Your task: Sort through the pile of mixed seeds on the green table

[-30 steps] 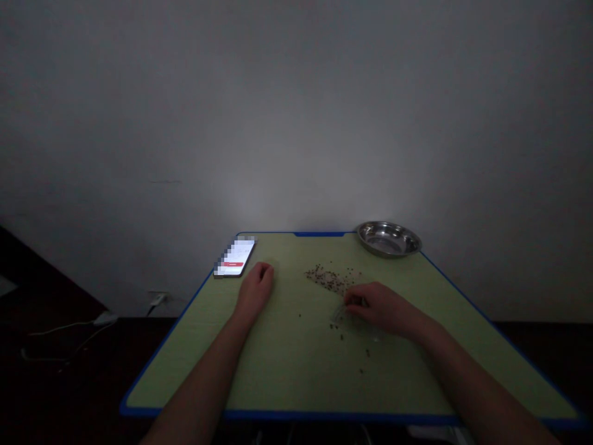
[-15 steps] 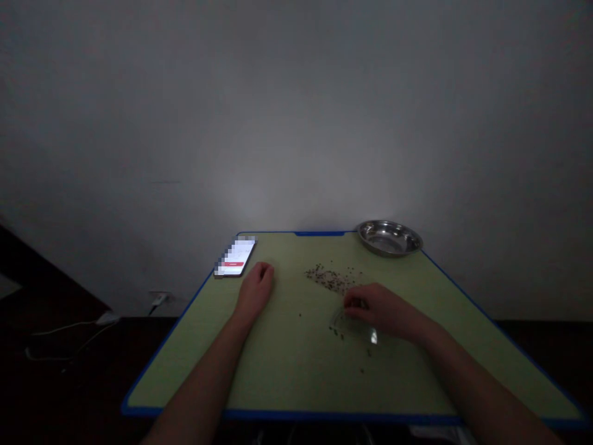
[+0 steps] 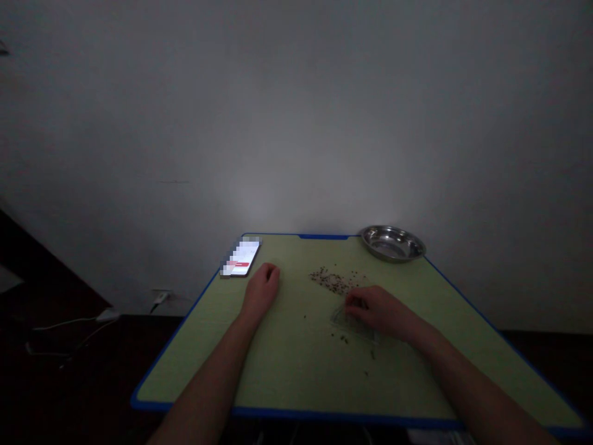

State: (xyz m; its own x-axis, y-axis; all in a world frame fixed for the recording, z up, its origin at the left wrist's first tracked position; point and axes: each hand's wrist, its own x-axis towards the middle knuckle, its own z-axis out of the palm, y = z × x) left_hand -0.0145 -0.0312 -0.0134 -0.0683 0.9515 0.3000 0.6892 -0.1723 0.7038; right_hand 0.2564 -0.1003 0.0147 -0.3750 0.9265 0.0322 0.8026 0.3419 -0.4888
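My right hand [image 3: 377, 307] is over the right-centre of the table, its fingertips pinched together; whatever they hold, if anything, is hidden. Directly under and beside these fingers is a clear, see-through plastic thing [image 3: 340, 317], its shape hard to make out. Just beyond the fingertips a patch of small dark grains or beans [image 3: 332, 281] is spread on the tabletop. A few more dark bits [image 3: 343, 339] lie nearer to me. My left hand [image 3: 262, 287] rests on the table in a loose fist, with nothing visible in it.
The light green table [image 3: 287, 371] has a blue rim and stands against a grey wall. A shiny oval metal bowl [image 3: 393, 244] sits at the far right corner. A lit phone [image 3: 241, 258] lies at the far left. Cables and a plug [image 3: 160, 298] are at the lower left.
The whole view has shifted slightly. The bright glint on the clear plastic has gone, and its outline looks different. My right hand keeps its pinch; my left hand rests as before.
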